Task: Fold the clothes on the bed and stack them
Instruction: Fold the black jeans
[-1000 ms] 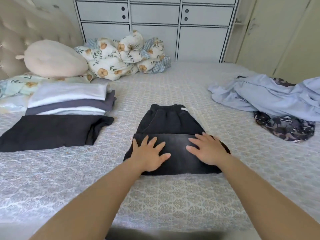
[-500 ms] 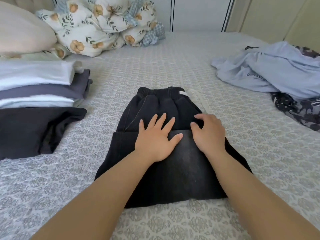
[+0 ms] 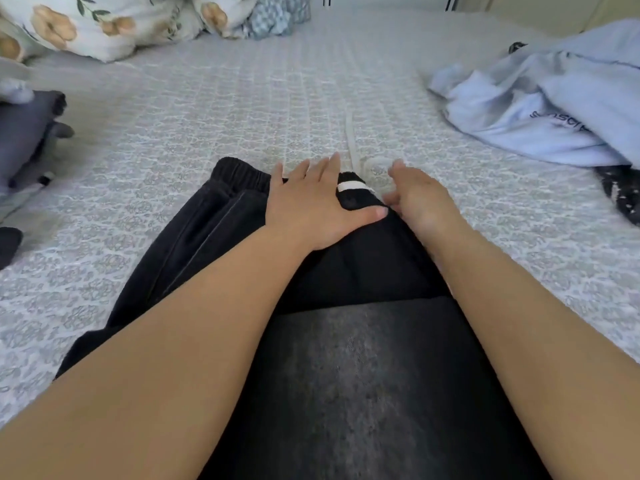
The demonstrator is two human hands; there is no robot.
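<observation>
Black trousers [image 3: 363, 358] lie half folded on the bed, the greyer leg part doubled over the near half and the elastic waistband [image 3: 239, 173] at the far end. My left hand [image 3: 308, 209] presses flat on the waistband's middle with its fingers straight, beside a white label. My right hand [image 3: 420, 202] rests at the waistband's right end; it is blurred and its fingers look relaxed. A white drawstring [image 3: 351, 140] trails away from the waistband over the bedspread. Both forearms cover much of the trousers.
A stack of folded clothes [image 3: 24, 133] sits at the left edge, with a black garment [image 3: 8, 244] in front of it. Unfolded light blue clothes [image 3: 554, 109] and a dark patterned piece [image 3: 620, 192] lie at the right. A floral duvet [image 3: 104, 26] is bunched at the back.
Both hands slid forward along the trousers from the folded leg edge to the waistband. The view moved closer and lower over the bed.
</observation>
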